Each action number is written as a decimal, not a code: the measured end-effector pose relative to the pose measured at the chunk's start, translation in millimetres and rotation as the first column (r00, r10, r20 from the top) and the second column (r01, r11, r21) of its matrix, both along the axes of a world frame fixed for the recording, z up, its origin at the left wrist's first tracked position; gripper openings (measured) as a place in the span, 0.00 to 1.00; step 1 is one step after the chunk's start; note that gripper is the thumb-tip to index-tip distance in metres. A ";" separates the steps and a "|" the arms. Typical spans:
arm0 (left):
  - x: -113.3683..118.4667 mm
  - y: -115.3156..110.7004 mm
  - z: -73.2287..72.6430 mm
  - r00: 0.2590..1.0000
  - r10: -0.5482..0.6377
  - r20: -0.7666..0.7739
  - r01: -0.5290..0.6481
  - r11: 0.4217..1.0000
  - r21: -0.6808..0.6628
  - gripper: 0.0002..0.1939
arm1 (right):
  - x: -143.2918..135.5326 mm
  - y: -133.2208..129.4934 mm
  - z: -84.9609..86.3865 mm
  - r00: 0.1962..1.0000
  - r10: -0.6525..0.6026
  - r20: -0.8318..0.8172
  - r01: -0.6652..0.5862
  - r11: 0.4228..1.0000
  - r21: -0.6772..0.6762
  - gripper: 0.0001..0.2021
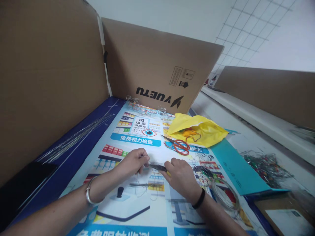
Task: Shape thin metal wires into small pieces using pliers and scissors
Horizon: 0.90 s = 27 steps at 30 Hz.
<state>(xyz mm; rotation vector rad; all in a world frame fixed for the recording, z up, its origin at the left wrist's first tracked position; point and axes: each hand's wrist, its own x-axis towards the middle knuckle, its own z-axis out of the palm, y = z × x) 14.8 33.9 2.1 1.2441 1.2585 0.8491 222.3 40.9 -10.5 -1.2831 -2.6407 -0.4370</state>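
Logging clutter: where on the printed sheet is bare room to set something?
Beyond the left hand, left of the scissors; also nearer than the loose wires, between bracelet and wristband. Right of the right hand it's crowded: wire coil, yellow pouch behind.

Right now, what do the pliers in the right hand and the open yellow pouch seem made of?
The pliers: probably steel, the slim jaws dark with a dull sheen; the handle, evenly yellow, perhaps plastic. The yellow pouch: fairly matte, thin plastic or cloth, judging by its soft creases.
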 end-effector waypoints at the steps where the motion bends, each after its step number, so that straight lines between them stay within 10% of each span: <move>1: -0.7 0.8 -1.1 1.000 -0.002 0.007 0.002 1.000 -0.018 0.09 | 0.1 0.3 -0.1 1.000 -0.004 -0.005 0.004 1.000 0.003 0.12; 27: -9.5 8.5 -6.6 0.998 0.056 -0.010 -0.055 0.998 0.018 0.10 | 10.9 11.3 -2.3 0.995 -0.017 -0.099 0.018 1.000 0.017 0.13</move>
